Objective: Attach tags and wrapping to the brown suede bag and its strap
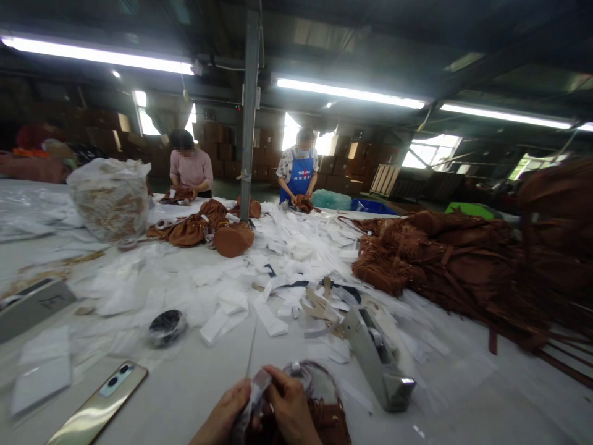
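At the bottom centre, my left hand (228,405) and my right hand (290,400) are close together. Both have their fingers closed on a whitish, partly see-through wrapping strip (259,384), which runs down between them. Beneath and beside my right hand lies a brown bag (331,419) with small metal fittings, partly hidden by the hands. A coiled strap or cord in clear wrap (303,372) sits just behind the right hand. To the right stands a grey tape dispenser (380,358), apart from my hands.
A gold phone (99,405) and a wrapped black roll (167,326) lie at left. White paper scraps (296,247) litter the table's middle. Brown bags (440,247) are heaped at right. A post (250,117) rises mid-table; a co-worker (299,167) stands beyond, another (189,164) further left.
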`<state>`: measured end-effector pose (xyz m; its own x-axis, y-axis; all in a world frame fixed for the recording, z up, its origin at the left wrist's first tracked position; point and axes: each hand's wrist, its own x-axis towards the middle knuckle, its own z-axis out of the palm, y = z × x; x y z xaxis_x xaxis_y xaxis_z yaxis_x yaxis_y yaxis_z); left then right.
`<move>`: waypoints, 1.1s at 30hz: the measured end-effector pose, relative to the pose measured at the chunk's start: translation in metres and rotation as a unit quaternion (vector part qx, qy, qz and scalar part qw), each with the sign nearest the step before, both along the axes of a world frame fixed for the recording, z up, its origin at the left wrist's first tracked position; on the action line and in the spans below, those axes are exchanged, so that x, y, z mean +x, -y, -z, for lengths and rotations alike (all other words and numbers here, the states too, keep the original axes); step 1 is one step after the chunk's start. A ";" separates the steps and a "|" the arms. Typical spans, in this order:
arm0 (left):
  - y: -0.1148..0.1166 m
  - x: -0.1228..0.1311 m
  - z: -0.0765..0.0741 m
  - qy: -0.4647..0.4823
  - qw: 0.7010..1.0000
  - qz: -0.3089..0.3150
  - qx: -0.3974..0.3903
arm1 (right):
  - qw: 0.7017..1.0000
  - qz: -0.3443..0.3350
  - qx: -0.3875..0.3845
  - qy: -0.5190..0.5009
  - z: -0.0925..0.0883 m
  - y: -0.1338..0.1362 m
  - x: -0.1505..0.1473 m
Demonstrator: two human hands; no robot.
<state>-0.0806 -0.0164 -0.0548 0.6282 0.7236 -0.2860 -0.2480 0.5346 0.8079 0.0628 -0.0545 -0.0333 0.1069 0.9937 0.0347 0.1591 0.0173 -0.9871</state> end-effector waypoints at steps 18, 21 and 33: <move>-0.012 0.007 -0.023 0.061 0.984 -0.159 -0.046 | 0.857 0.020 0.315 0.407 0.043 -0.019 0.008; -0.014 0.005 -0.010 0.044 0.986 -0.158 -0.037 | 0.823 0.003 0.375 0.427 0.032 -0.026 0.012; -0.012 0.006 0.009 -0.090 0.984 -0.136 0.064 | 0.829 0.045 0.360 0.424 0.039 -0.019 0.003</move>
<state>-0.0741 -0.0042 -0.0633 0.3536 0.8955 -0.2703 -0.2141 0.3587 0.9085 0.0657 -0.0350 -0.0728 -0.1866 0.6716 0.7170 0.8245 0.5039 -0.2574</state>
